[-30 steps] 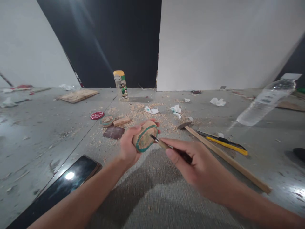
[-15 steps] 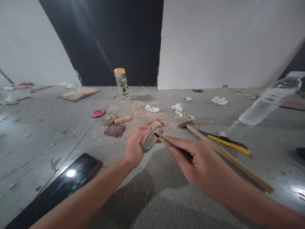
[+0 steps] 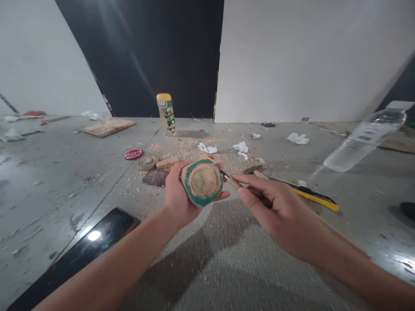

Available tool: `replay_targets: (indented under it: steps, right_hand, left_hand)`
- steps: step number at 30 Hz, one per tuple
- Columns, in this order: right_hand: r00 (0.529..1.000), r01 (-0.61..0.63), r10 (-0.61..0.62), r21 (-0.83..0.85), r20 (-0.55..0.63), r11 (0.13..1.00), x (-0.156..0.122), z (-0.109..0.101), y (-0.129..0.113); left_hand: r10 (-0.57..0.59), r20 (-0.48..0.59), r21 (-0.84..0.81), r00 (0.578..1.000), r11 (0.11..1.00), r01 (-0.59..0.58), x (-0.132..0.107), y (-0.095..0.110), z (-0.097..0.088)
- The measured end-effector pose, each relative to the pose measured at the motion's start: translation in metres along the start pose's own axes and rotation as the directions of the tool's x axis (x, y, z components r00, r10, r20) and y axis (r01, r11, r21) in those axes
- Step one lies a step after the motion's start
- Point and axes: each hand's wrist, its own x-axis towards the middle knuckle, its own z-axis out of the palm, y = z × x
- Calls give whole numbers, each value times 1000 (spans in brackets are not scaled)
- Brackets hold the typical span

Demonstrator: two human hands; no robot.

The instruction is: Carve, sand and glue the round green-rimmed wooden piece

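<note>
My left hand (image 3: 181,194) is wrapped round a round carved wooden disc (image 3: 204,182), its face turned up toward me. A green painted ring runs about the disc's rim, and its middle is hollowed bare wood. In my right hand (image 3: 279,209) is a wood-carving chisel (image 3: 234,181), gripped by its handle. The chisel's metal tip is close to the disc's right edge; I cannot tell whether it touches. A second green-ringed wooden disc (image 3: 148,161) lies on the floor beyond my left hand, beside a small wood block (image 3: 167,163) and a dark sandpaper piece (image 3: 154,177).
A hammer (image 3: 254,169) and a yellow utility knife (image 3: 319,201) lie to the right, partly behind my right hand. A clear plastic bottle (image 3: 363,140) is farther right. A phone (image 3: 97,242) lies left. A yellow-capped tumbler (image 3: 167,113) stands at the back amid shavings and tissues.
My left hand has turned the wooden disc from edge-on to face-up. The chisel has drawn back from the disc's middle to its right edge, with my right hand shifted slightly right.
</note>
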Motion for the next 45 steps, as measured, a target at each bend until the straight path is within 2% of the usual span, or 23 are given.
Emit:
replay_targets:
  steps: [4,8,14,21,27,31,36,45]
  right_hand:
    - [999,-47,46,-18,-11,999,0,-3,2]
    - [999,-32,30,-59,-33,998,0,-5,4]
    - [999,17,-21,-96,-39,995,-1,-8,0]
    - [1000,16,-16,-4,-22,1000,-5,-6,-2]
    - [1000,17,-17,-36,5,999,-6,-5,-10]
    - [1000,-5,6,-15,25,1000,-6,-4,-14]
    - [1000,2,-2,44,14,999,-10,-3,-15]
    - [998,48,-47,15,-36,999,-15,-1,-16]
  left_hand:
    - [-75,81,-66,994,995,80,1,6,-5]
    - [-164,184,-90,969,979,183,0,9,-8]
    - [-173,241,-106,955,973,203,-1,12,-6]
    - [-201,281,-63,938,972,227,-1,13,-8]
    - [-76,301,45,951,997,65,0,10,-13]
    - [37,407,156,913,982,-110,-2,11,-9]
    - [161,437,216,885,936,-277,-6,13,-3]
    - [220,549,281,806,859,-427,-3,14,-6]
